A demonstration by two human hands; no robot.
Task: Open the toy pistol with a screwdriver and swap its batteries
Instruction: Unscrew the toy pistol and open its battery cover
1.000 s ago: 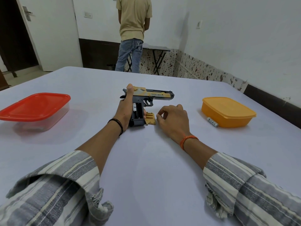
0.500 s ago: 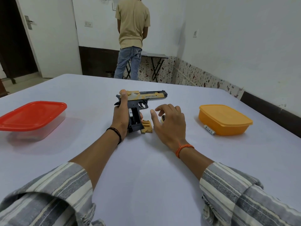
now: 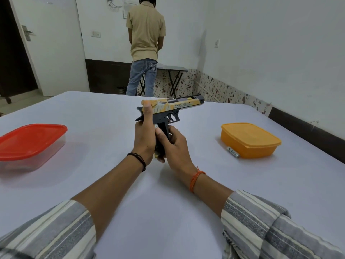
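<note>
The toy pistol [image 3: 173,106], tan slide on a black frame, is held upright above the white table [image 3: 168,212] with its barrel pointing right. My left hand [image 3: 144,135] grips the back of its handle, thumb stretched up along the slide. My right hand [image 3: 173,144] wraps the handle from the right, thumb lying across its open side. A small tan piece [image 3: 155,156] shows at the handle's bottom between my hands; most of it is hidden. One loose battery [image 3: 233,152] lies on the table against the orange box. No screwdriver is in view.
A lidded orange box [image 3: 250,139] stands at the right, and a clear box with a red lid [image 3: 29,143] at the left. A person [image 3: 145,45] stands with their back turned at the far wall beside a folding table [image 3: 175,69].
The pistol rose off the table. My right hand left the tabletop and closed round the handle. The tan cover that lay beside the handle no longer lies on the table.
</note>
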